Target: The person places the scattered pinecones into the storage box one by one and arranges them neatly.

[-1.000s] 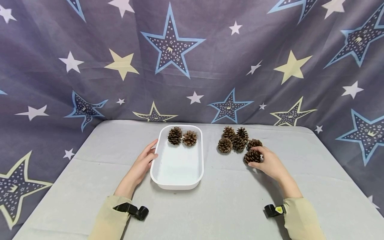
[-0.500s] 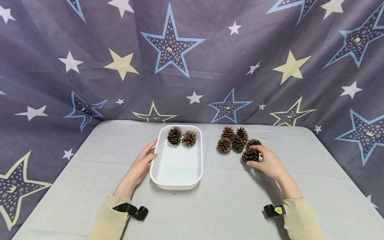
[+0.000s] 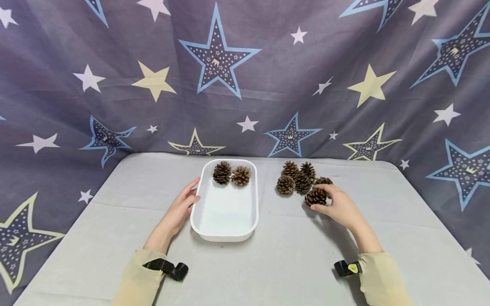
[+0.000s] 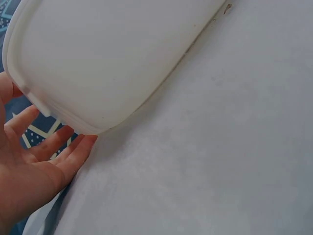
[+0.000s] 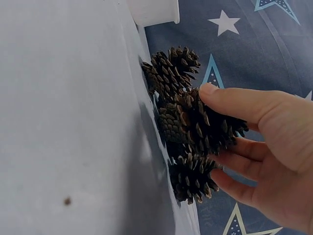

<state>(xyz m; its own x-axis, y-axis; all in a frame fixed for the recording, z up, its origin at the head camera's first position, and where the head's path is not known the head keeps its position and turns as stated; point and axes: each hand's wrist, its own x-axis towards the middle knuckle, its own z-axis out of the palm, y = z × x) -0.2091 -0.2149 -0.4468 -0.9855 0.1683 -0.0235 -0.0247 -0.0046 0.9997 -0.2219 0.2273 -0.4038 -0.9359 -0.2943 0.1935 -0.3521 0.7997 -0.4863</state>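
Note:
My right hand (image 3: 343, 208) holds a brown pine cone (image 3: 315, 197) between thumb and fingers; the right wrist view shows the thumb (image 5: 230, 100) on one side of that pine cone (image 5: 203, 122) and fingertips on the other. Close behind it, several more pine cones (image 3: 303, 182) sit in a cluster on the table. My left hand (image 3: 179, 211) rests against the left wall of a white rectangular tray (image 3: 226, 238). In the left wrist view, its loosely extended fingers (image 4: 78, 154) touch the tray's outside. Two pine cones (image 3: 222, 173) lie at the tray's far end.
A pale grey cloth (image 3: 283, 263) covers the table. Along its far edge hangs a purple-grey curtain (image 3: 245, 102) printed with stars. Black wrist cameras (image 3: 174, 270) sit on both sleeves. A small dark speck (image 5: 67, 200) shows on the cloth.
My right hand has shifted slightly left with the pine cone in its grip, nearer the cluster. The left hand and the tray hold their place.

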